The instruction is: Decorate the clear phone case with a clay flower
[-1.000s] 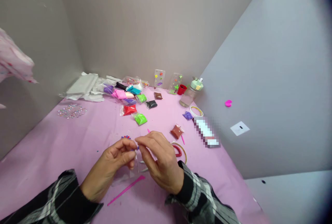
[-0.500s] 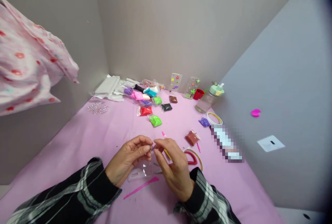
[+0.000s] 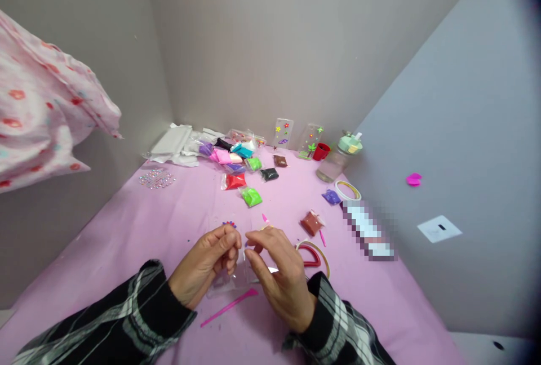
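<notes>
My left hand (image 3: 209, 261) is closed, its thumb pressed on the curled fingers; whatever lies inside is hidden. Just to its right, my right hand (image 3: 281, 272) is bent into a pinch, with a tiny purple piece (image 3: 247, 245) at the thumb and forefinger tips. A narrow gap separates the two hands. Beneath them lies a clear plastic case (image 3: 220, 289), partly covered by my hands. Behind my left fingers shows a small flower (image 3: 229, 223) in red and blue. A pink modelling tool (image 3: 230, 307) rests on the cloth in front.
Clay packets in several colours, such as the green packet (image 3: 252, 196) and brown packet (image 3: 311, 222), lie beyond my hands. Red-handled scissors (image 3: 311, 256) and tape rings are at right. A bottle (image 3: 333, 163), red cup (image 3: 322, 151) and decorated clear cases (image 3: 283, 133) stand at the wall.
My hands have drawn slightly apart; their fingertips met around the purple piece before. My left fingers have curled in more. The red and blue flower now shows behind them.
</notes>
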Action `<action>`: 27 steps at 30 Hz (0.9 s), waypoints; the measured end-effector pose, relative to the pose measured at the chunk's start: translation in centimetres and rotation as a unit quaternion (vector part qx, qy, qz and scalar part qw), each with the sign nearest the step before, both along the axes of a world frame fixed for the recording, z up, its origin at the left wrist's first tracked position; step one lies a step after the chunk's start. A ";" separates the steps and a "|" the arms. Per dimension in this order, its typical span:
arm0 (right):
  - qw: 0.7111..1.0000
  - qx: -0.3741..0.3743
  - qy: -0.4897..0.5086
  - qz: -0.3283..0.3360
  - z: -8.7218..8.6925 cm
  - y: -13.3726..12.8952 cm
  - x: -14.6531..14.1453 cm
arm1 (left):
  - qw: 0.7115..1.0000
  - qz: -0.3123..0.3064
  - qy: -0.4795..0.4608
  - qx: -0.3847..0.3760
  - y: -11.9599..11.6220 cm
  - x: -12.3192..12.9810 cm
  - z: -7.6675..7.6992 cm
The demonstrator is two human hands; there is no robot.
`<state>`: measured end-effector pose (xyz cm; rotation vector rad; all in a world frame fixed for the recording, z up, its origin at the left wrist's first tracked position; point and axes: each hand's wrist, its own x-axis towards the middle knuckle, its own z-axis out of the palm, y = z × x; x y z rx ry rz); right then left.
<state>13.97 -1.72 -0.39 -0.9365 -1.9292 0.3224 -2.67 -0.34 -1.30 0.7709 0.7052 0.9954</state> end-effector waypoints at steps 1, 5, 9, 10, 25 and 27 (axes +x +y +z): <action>1.000 -0.001 -0.001 0.000 0.0 0.0 0.0 | 1.000 0.000 -0.001 -0.002 0.0 0.0 0.0; 1.000 -0.005 -0.003 -0.001 0.1 0.0 0.0 | 1.000 -0.009 -0.006 -0.012 0.0 0.1 -0.1; 1.000 -0.007 -0.001 0.001 0.1 0.0 0.1 | 1.000 -0.014 -0.017 -0.015 0.0 0.1 0.0; 1.000 -0.009 0.000 0.002 0.2 0.0 0.1 | 1.000 -0.014 -0.020 -0.014 0.0 0.1 0.0; 1.000 0.001 0.010 0.000 0.0 0.1 0.3 | 0.999 -0.008 -0.031 -0.006 0.1 0.0 0.0; 1.000 0.002 0.012 -0.002 0.0 0.0 0.3 | 1.000 -0.002 -0.028 -0.003 0.1 0.0 0.0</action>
